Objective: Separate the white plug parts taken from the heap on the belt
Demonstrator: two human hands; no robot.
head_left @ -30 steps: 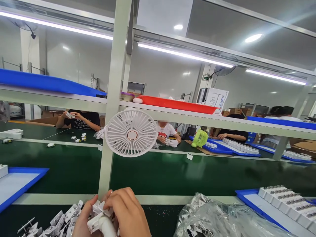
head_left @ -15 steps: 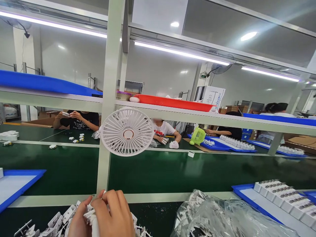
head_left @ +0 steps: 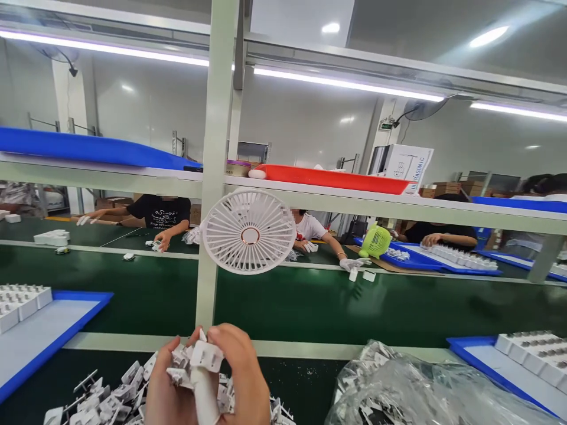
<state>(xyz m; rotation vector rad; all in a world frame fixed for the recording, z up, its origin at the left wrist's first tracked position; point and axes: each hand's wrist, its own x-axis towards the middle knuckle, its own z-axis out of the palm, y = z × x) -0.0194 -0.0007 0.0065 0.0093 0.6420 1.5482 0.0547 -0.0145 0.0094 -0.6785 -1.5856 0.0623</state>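
Note:
My left hand and my right hand are close together at the bottom centre, fingers curled around small white plastic parts. A squarish white plastic part with small slots shows between them, touched by my right fingers. More white pieces lie against my left fingers. Below the squarish part is a smooth white tube-like shape; whether it is a covered finger or a part I cannot tell. A loose pile of similar white parts with metal pins spreads under and beside my hands.
A clear plastic bag of white parts lies right. Blue trays with white block rows flank me. A white fan hangs on the post ahead. Co-workers sit across the green belt; a gloved hand reaches onto it.
The view has shifted left, so things appear further right. My hands have turned and parted slightly, exposing the squarish white part. Across the belt, co-workers' arms have reached outward.

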